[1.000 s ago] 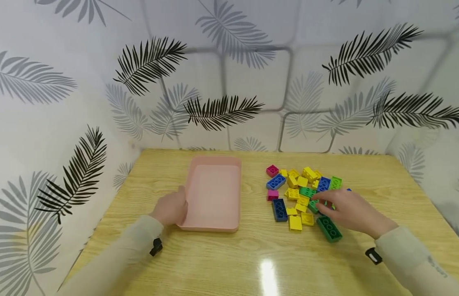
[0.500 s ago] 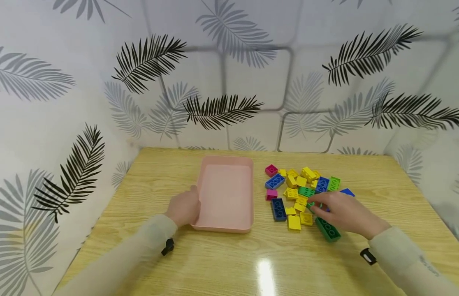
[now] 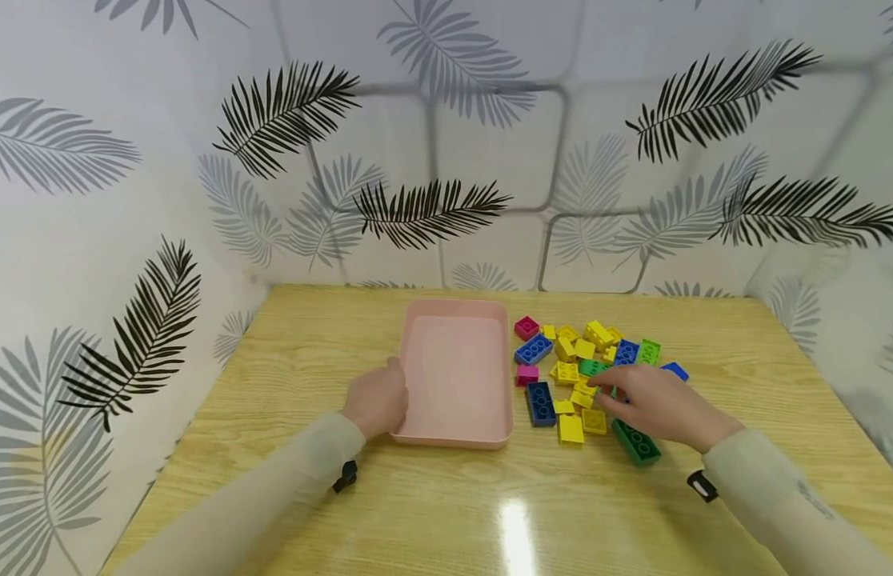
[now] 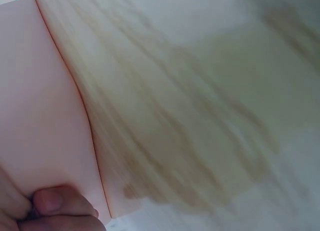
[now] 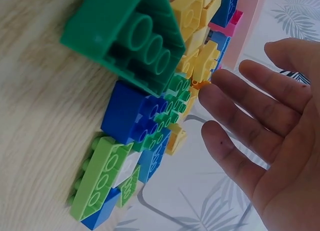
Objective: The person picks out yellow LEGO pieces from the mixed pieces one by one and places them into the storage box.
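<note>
My left hand [image 3: 377,400] grips the left side of a shallow pink tray [image 3: 461,376], which has nothing in it. The left wrist view shows its curled fingers and thumb against the tray wall [image 4: 45,101]. My right hand [image 3: 651,404] hovers over the near right part of a spread of toy building bricks. In the right wrist view its fingers [image 5: 235,136] are spread and slightly bent, with nothing between them. Close to it lie a dark green brick [image 5: 115,41], a blue brick [image 5: 127,113] and a lime green brick [image 5: 100,181].
Several yellow bricks [image 3: 570,430] lie in the middle of the spread. A navy brick [image 3: 540,404], a blue brick [image 3: 534,350] and two pink bricks, one small [image 3: 527,375], are nearest the tray. The wooden table [image 3: 310,344] meets a leaf-patterned wall covering [image 3: 482,120] behind.
My left hand has slid the pink tray rightward, close to the bricks. My right hand has shifted slightly left over the bricks, uncovering a blue brick behind it.
</note>
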`<state>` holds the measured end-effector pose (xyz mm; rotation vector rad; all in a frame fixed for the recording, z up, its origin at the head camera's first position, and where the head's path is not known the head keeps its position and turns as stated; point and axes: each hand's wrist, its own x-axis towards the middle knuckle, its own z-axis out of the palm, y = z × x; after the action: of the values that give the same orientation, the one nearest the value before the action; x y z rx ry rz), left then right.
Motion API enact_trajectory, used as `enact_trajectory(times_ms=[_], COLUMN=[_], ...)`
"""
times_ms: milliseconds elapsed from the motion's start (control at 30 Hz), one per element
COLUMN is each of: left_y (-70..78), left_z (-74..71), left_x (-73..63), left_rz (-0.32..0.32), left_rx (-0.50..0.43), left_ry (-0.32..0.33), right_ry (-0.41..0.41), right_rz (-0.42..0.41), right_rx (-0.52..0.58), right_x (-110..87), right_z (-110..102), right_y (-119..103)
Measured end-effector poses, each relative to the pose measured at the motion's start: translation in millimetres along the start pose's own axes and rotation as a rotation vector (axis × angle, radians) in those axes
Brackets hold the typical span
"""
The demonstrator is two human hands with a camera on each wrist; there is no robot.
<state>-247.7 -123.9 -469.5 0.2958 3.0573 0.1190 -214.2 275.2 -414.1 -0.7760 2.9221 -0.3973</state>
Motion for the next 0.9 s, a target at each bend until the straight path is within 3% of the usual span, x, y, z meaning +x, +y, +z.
enact_trajectory(times_ms=[367, 633, 900], left_y=[10.2, 9.9, 11.0], left_z=[-0.4, 3.1, 1.9], left_x=[1.6, 2.4, 2.3], left_rz=[-0.025, -0.01, -0.015], left_rx=[0.006, 0.043, 0.056], left_ry=[-0.011, 0.035, 0.031], right_ry=[0.026, -0.036, -0.105], right_rz=[-0.039, -0.017, 0.013], right_rx=[-0.075, -0.115, -0.14], right_x=[22.2, 46.1, 64.5], right_z=[3.1, 6.3, 11.3], right_y=[2.4, -3.2, -8.9])
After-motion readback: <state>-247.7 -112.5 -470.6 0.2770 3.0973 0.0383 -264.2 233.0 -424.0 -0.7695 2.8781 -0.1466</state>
